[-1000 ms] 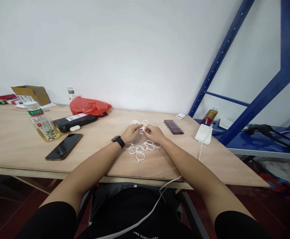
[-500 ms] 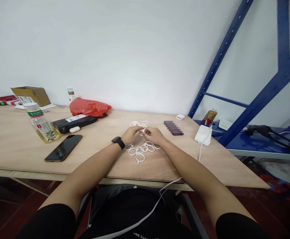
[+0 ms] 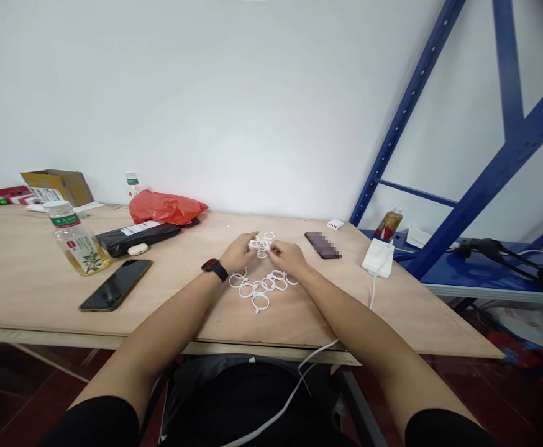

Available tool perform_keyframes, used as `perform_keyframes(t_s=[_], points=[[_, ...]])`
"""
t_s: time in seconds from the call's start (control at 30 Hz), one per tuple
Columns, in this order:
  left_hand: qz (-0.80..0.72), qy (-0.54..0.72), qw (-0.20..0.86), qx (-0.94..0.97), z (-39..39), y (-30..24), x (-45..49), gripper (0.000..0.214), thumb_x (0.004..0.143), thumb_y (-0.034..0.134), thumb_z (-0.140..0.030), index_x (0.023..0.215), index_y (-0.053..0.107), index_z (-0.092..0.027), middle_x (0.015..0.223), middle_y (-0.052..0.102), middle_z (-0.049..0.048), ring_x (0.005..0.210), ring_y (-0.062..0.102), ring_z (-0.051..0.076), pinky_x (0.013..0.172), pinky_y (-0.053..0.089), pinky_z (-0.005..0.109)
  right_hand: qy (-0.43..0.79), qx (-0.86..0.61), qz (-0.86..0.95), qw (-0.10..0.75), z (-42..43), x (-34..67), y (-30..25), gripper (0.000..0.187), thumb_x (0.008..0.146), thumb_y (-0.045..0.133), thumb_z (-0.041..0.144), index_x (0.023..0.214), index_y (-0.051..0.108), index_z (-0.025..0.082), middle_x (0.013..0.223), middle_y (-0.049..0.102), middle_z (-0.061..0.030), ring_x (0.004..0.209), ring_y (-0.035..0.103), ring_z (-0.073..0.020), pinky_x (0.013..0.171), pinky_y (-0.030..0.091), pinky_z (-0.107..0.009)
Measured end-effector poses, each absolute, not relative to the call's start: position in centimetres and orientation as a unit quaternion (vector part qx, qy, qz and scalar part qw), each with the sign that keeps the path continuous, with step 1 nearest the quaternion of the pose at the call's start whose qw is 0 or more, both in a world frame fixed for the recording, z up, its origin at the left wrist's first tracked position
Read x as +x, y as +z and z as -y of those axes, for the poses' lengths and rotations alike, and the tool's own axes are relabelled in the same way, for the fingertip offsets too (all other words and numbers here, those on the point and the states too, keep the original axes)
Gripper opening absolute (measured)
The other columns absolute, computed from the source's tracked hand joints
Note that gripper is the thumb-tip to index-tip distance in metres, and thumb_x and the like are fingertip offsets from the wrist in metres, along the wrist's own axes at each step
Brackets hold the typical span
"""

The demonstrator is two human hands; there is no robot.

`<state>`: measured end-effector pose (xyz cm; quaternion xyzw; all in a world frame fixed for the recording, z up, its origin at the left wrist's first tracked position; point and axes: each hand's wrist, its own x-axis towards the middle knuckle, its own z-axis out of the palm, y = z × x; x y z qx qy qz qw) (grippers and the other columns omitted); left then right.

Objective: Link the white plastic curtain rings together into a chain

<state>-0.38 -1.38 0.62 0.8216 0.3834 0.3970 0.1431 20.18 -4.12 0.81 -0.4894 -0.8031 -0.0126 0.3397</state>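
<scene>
White plastic rings with small tabs lie in two groups on the wooden table. The near group [image 3: 261, 302] spreads out between my forearms, while the far group [image 3: 269, 236] is partly covered by my fingers. At the left edge of the far group is my left hand [image 3: 240, 252], its thumb and fingers apart, wearing a dark watch at the wrist. Across from it, my right hand [image 3: 290, 257] has thumb and forefinger pinched at a white ring [image 3: 261, 253]. The fingertips hide part of that ring.
Left on the table [image 3: 173, 310] are a phone [image 3: 117, 285], a drink bottle [image 3: 78, 242], a white earbud case [image 3: 138, 249], a black package [image 3: 136, 239] and a red bag [image 3: 166, 207]. Right are a pixelated dark object [image 3: 322, 244], a white charger [image 3: 378, 257] with cable and a blue rack [image 3: 406, 112].
My hands, together at the far rings before, have drawn apart. The left has moved left and its fingers have spread; the right stays pinched. The view has shifted slightly.
</scene>
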Motion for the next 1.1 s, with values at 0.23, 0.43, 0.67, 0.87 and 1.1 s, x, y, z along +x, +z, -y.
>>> perform_keyframes(t_s=[0.23, 0.43, 0.67, 0.87, 1.1], points=[[-0.474, 0.157, 0.152, 0.853, 0.2, 2.0, -3.8, 0.029, 0.073, 0.056, -0.022, 0.097, 0.071, -0.016, 0.089, 0.072, 0.0048, 0.077, 0.064, 0.018, 0.068, 0.047, 0.024, -0.002, -0.568, 0.767, 0.299, 2.8, 21.8, 0.8, 0.033, 0.083, 0.065, 0.031, 0.116, 0.065, 0.026, 0.1, 0.073, -0.0014, 0.091, 0.066, -0.02, 0.075, 0.045, -0.027], [-0.472, 0.104, 0.153, 0.862, 0.5, 1.4, -3.5, 0.017, 0.071, 0.061, -0.024, 0.082, 0.072, -0.018, 0.078, 0.072, 0.0033, 0.067, 0.061, 0.016, 0.06, 0.041, 0.023, 0.032, -0.501, 0.807, 0.311, 3.7, 20.7, 0.7, 0.021, 0.085, 0.063, 0.029, 0.103, 0.071, 0.024, 0.094, 0.075, -0.0008, 0.08, 0.067, -0.017, 0.074, 0.048, -0.027], [-0.465, 0.278, 0.115, 0.832, 1.5, 1.6, -1.7, 0.02, 0.079, 0.054, -0.028, 0.084, 0.069, -0.016, 0.075, 0.07, 0.0036, 0.066, 0.059, 0.016, 0.06, 0.04, 0.025, 0.054, -0.425, 0.849, 0.31, 4.6, 19.3, 0.7, 0.036, 0.084, 0.065, 0.026, 0.119, 0.064, 0.026, 0.095, 0.074, 0.0002, 0.075, 0.066, -0.015, 0.073, 0.048, -0.026], [-0.414, 0.295, 0.174, 0.843, 1.9, 1.1, -0.8, 0.026, 0.083, 0.05, -0.029, 0.087, 0.072, -0.016, 0.073, 0.069, 0.0019, 0.067, 0.059, 0.015, 0.063, 0.042, 0.025, 0.049, -0.37, 0.867, 0.33, 4.5, 19.6, 0.8, 0.029, 0.089, 0.058, 0.023, 0.117, 0.066, 0.028, 0.105, 0.073, -0.0012, 0.087, 0.066, -0.0153, 0.078, 0.046, -0.025], [-0.343, 0.348, 0.183, 0.853, 2.7, 1.7, -0.5, 0.032, 0.092, 0.047, -0.036, 0.102, 0.071, -0.018, 0.098, 0.072, 0.0054, 0.088, 0.064, 0.018, 0.079, 0.048, 0.027, 0.059, -0.429, 0.836, 0.337, 4.5, 19.5, 0.7, 0.016, 0.089, 0.059, 0.03, 0.098, 0.069, 0.022, 0.079, 0.071, -0.0007, 0.069, 0.062, -0.0133, 0.066, 0.042, -0.023]])
